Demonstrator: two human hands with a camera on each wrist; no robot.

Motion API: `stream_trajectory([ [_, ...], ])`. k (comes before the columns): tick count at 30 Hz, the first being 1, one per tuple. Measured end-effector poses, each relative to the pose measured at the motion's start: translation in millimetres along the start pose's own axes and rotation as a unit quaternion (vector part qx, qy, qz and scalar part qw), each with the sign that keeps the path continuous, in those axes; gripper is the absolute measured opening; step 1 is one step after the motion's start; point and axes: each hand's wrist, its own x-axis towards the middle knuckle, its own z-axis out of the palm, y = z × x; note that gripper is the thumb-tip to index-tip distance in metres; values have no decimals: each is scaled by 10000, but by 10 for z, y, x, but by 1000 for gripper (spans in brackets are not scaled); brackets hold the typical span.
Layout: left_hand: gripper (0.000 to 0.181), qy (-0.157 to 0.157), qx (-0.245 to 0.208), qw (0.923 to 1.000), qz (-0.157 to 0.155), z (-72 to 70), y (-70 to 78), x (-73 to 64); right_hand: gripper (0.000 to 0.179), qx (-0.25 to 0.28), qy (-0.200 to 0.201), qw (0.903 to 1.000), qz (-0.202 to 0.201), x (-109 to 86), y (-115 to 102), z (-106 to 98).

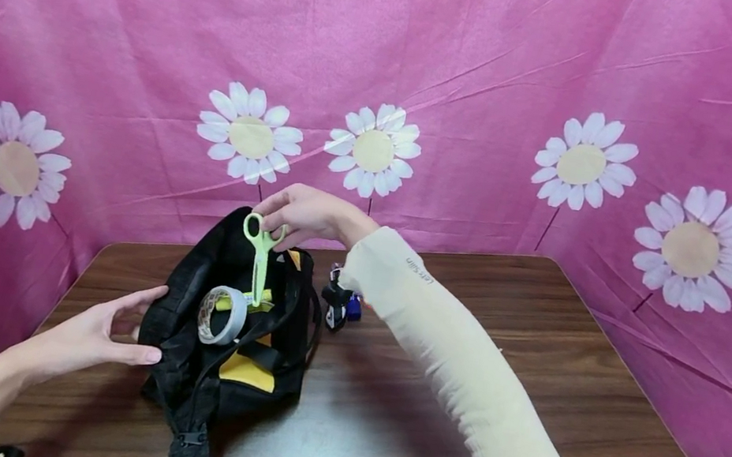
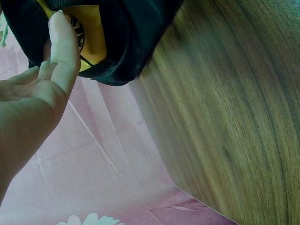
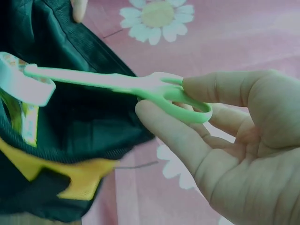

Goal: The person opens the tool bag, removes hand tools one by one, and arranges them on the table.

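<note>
My right hand (image 1: 310, 216) pinches a pair of light green scissors (image 1: 260, 264) by the handle loops, above an unzipped black bag (image 1: 179, 295) with yellow panels. The scissors point down into the bag's mouth, blades together; in the right wrist view their tip overlaps a roll of tape (image 3: 35, 91). That whitish roll sits inside the bag, beside a yellow item (image 1: 266, 297). On the bag's left side, my left hand (image 1: 87, 332) grips the edge between thumb and fingers. The left wrist view shows the thumb against the bag, the other fingers partly hidden behind it.
Right behind the bag, partly covered by the right sleeve, lies a small dark bundle (image 1: 335, 300) with a blue piece (image 1: 354, 307). A black object (image 1: 0, 452) shows at the bottom left edge. The wooden table (image 1: 563, 388) is bordered by a pink flowered cloth (image 1: 470, 117).
</note>
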Motion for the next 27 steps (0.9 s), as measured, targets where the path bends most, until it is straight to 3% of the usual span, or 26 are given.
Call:
stream_trajectory([
  [7, 87, 20, 78, 10000, -1, -36, 6, -21, 44, 414, -33, 9990, -187, -203, 95, -332],
  [17, 86, -54, -88, 9999, 78, -25, -19, -34, 48, 477, 324, 9982, -181, -491, 544, -801],
  [27, 87, -90, -70, 9999, 93, -16, -14, 6, 46, 864, 1320, 9872, -240, -819, 1175, -1156],
])
